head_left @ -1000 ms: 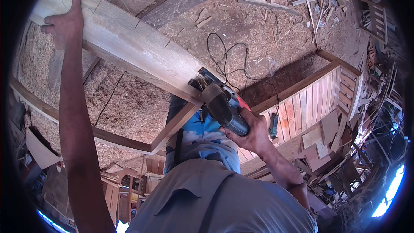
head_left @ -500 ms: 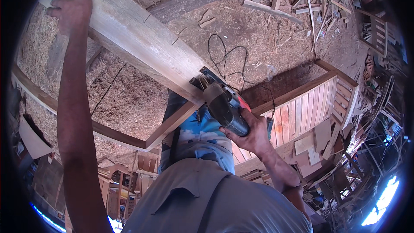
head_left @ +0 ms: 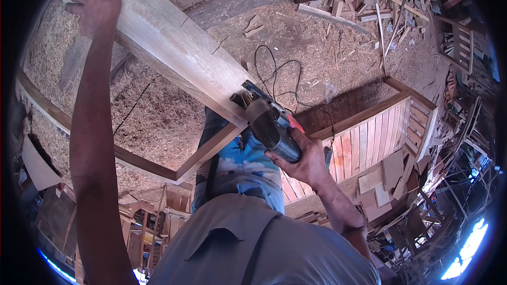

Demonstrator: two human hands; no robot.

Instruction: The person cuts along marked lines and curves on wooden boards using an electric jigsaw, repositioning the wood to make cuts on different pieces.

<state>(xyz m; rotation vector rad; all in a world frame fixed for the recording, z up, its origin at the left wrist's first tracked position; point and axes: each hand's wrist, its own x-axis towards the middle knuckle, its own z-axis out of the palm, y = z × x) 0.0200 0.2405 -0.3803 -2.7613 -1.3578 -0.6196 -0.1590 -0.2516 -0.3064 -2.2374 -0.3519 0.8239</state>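
Observation:
A long pale wooden board slants from the upper left down to the middle of the view, with short dark marks along its far edge. My left hand grips its near edge toward the upper-left end, thumb stretched across the top and fingers bent at the edge. My right hand is wrapped round the rear of a corded power tool, dark-bodied with a red part. The tool's front end and flat dark plate meet the board's lower right end. Its blade or cutting part is hidden.
A wooden frame crosses below the board. On the right stands a slatted wooden panel. A black cord loops over the shavings-strewn floor. Scrap wood is heaped at the upper right.
The board, both hands and the power tool keep nearly the same places. My left hand appears slightly farther right in view, the right hand and tool slightly farther left.

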